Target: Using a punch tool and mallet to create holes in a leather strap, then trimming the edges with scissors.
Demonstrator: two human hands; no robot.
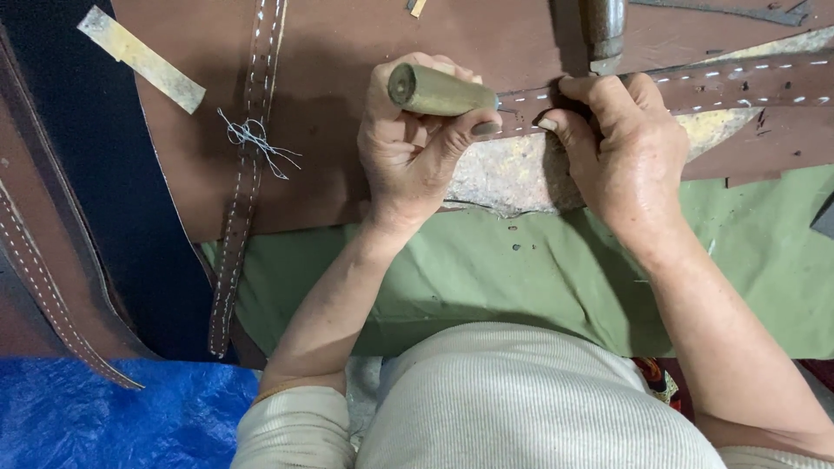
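We see the left hand [415, 148] clenched around a punch [439, 90], a short olive-brown metal cylinder lying nearly level, its blunt end toward the left and its working end meeting the strap [730, 85]. That strap is a brown leather strip with a row of white stitches, and it runs from the hands off toward the right edge of the brown hide [347, 104]. The right hand [621, 152] presses down on the strap just beside the punch tip, fingers curled over it and pinning it against a worn stone block [512, 178]; thumbs of both hands nearly touch. Just above the right hand stands a dark hammer head [604, 30], though we cannot tell for sure what tool it is, since most of it is cut off. The block sits at the near edge of the hide, over a green cloth [539, 269]. Well to the left, a second stitched strap [248, 182] runs down the hide with a tangle of white thread [252, 139] on it.
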